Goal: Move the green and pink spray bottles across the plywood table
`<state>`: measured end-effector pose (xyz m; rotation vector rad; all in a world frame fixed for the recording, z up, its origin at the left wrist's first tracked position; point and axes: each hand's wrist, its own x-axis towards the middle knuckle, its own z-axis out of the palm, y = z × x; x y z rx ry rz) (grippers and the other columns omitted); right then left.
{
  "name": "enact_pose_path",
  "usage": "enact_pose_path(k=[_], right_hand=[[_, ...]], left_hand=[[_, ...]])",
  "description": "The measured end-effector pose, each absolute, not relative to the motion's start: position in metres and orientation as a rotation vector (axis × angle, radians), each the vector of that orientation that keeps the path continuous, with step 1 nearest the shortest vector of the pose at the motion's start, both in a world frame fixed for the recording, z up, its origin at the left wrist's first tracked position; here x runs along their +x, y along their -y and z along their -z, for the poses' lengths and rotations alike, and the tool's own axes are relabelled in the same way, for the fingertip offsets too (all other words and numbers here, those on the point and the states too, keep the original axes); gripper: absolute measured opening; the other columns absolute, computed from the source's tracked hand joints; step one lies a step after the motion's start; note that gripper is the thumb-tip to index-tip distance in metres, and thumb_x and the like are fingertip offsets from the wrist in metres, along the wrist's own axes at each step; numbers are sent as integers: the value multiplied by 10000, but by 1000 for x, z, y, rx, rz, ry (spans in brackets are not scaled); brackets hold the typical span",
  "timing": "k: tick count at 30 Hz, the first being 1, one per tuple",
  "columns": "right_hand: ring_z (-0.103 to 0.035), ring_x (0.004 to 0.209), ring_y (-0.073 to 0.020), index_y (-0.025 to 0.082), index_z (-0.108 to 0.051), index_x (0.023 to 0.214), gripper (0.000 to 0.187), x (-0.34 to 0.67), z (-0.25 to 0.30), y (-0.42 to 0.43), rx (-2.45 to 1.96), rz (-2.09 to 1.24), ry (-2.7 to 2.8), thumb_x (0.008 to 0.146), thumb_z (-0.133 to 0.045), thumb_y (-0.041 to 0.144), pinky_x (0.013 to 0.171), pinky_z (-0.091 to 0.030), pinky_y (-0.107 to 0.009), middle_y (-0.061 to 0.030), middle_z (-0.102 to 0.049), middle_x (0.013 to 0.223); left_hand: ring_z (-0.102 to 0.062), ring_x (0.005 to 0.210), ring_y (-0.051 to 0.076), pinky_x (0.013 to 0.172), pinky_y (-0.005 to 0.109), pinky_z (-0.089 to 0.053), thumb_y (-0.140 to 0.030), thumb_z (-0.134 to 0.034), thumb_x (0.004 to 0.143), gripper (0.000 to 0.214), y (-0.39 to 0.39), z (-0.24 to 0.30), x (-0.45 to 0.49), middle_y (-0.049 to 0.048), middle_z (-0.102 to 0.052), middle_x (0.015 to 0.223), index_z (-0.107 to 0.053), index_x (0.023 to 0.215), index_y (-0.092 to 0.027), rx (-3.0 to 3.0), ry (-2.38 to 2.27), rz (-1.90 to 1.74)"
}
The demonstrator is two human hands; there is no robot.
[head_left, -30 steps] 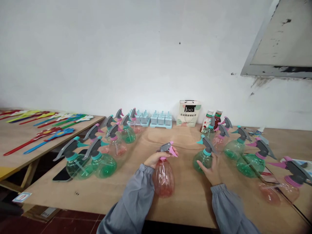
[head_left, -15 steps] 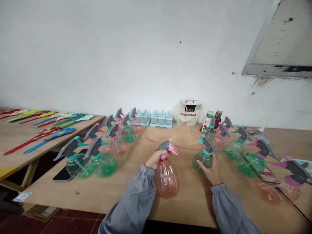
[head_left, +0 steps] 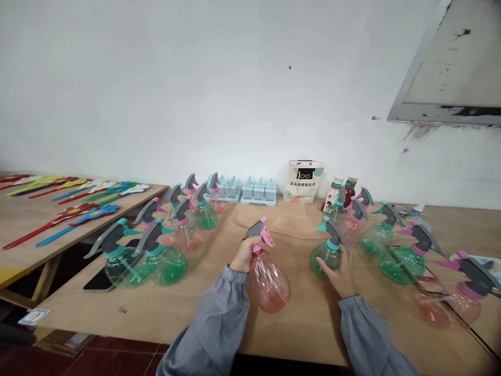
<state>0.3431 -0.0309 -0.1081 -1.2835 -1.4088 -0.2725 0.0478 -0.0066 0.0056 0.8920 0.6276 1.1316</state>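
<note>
In my left hand [head_left: 247,251] is a pink spray bottle [head_left: 270,284], held by its neck, with fingers at the pink trigger. The bottle tilts, its base toward the right. My right hand [head_left: 340,272] is around the lower right side of a green spray bottle [head_left: 325,257], thumb in front and fingers partly hidden behind; this bottle stands on the table. To the right are more spray bottles, among them a green one with a pink collar [head_left: 403,266] and a pink one [head_left: 467,308]. On the left, another group includes a green bottle [head_left: 167,263].
Against the wall stand pale blue ice-pop moulds [head_left: 259,193], a paper bag [head_left: 302,183] and two drink bottles [head_left: 335,190]. A phone [head_left: 96,282] lies under the left bottles. Colourful hand-shaped sticks [head_left: 74,224] cover a second table at left.
The pink spray bottle in my left hand has tilted more, its head shifting left and up and its base swinging right. My right hand keeps its place on the green bottle.
</note>
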Motion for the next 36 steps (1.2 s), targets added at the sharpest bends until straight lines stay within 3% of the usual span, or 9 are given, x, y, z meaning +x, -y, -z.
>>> enact_pose_path(k=[5,12,18,25,32,36], right_hand=[[-560,1153,-333,201,-542,1274,691,342,107,31,-1292,252,1390,810,-682,694,1052,-442,-580,-123,-584,1150],[-559,1160,-323,201,-543,1260,704,341,105,32,-1321,221,1385,803,-669,720,1051,-450,-568,-120,-583,1150],[-564,1135,-322,193,-554,1250,688,342,106,32,-1308,244,1389,807,-671,706,1038,-451,-568,-114,-593,1120],[-571,1107,-320,196,-551,1256,682,342,107,31,-1302,258,1394,809,-674,697,1018,-461,-566,-110,-597,1104],[-554,1139,-323,199,-550,1271,677,342,107,32,-1313,199,1387,801,-690,667,1037,-445,-557,-112,-583,1127],[-557,1144,-320,204,-546,1264,659,342,106,32,-1312,192,1391,805,-690,655,1034,-447,-555,-110,-580,1138]], left_hand=[[-719,859,237,531,233,-449,-207,-652,504,293,8,-9,48,48,-728,776,-640,796,-187,966,-614,-1146],[-720,795,226,555,252,-469,-190,-596,471,192,9,-13,50,25,-682,651,-631,659,-188,951,-650,-1195],[-730,960,273,867,368,-551,-221,-643,509,277,11,-13,54,52,-756,815,-660,784,-193,1064,-604,-1206],[-708,843,238,681,292,-507,-203,-575,499,171,11,-12,51,11,-642,619,-615,665,-203,1041,-661,-1305],[-683,965,256,879,360,-519,-227,-647,594,240,9,-21,40,49,-758,938,-696,829,-218,1380,-897,-1431],[-680,997,254,973,374,-497,-206,-661,646,260,-1,-20,22,64,-769,1008,-734,896,-211,1585,-1049,-1554]])
